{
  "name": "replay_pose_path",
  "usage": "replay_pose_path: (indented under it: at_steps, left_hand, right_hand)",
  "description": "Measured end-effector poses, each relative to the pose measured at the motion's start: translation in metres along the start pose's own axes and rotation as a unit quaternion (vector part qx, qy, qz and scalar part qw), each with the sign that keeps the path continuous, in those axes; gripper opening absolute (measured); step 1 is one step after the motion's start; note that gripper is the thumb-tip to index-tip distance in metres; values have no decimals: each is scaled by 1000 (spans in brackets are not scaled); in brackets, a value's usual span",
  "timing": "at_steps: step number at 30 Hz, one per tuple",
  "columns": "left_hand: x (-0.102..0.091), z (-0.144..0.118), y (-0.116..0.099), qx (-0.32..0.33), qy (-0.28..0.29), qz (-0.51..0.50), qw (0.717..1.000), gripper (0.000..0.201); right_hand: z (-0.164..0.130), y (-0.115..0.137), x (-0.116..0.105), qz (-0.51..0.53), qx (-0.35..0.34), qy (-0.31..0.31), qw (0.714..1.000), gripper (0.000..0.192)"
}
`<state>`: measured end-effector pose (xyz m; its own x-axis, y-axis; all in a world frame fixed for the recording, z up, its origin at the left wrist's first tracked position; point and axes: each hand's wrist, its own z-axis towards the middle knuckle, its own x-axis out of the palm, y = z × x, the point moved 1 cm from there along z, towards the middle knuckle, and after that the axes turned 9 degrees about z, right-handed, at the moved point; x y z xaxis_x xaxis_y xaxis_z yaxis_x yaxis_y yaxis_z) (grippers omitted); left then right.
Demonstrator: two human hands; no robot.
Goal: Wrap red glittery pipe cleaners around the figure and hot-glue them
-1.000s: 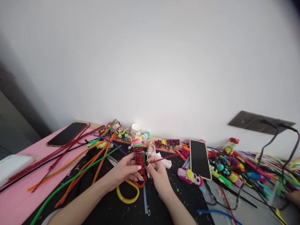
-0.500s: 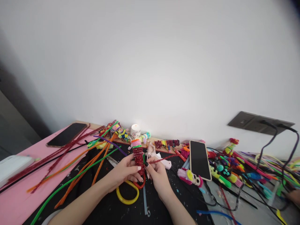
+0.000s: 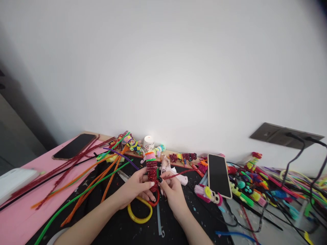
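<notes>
Wall: a plain white wall (image 3: 163,68) filled most of the view.
Left side: a dark phone (image 3: 74,146) lay face up on the pink sheet (image 3: 15,221), with a white box (image 3: 14,180) near the left edge.
Loose stems: orange stems (image 3: 87,190) and a long green stem (image 3: 76,199) lay across the black mat (image 3: 122,228).
Back edge: a small white cup (image 3: 148,143) stood at the wall, beside small coloured figures (image 3: 127,141).
Middle: a yellow ring (image 3: 140,214) lay on the mat.
Right side: a second phone (image 3: 218,175) rested among a heap of coloured pieces (image 3: 255,183).
Far right: a grey socket plate (image 3: 283,135) held black cables (image 3: 293,160), probably chargers.
</notes>
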<state>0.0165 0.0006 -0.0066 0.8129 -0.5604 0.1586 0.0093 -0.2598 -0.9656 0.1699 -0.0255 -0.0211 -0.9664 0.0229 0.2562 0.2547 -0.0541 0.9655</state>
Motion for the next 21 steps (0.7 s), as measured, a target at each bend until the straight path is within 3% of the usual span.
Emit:
replay_pose_path:
  at_steps: [4, 12, 16, 21]
  left_hand:
    - [-2, 1, 4, 6, -6, 25, 1000, 52]
    - [0, 5, -1, 60, -21, 53, 997, 48]
    - [1, 7, 2, 137, -37, 61, 988, 42]
    - [-2, 5, 4, 157, -89, 160, 970, 33]
  right_hand:
    - [0, -1, -1, 13, 8, 1, 1000, 18]
    - [-5, 2, -3, -101, -84, -21, 991, 13]
    - [-9, 8, -2, -171, -148, -33, 973, 19]
    - [-16, 14, 0, -251, -245, 4, 936, 19]
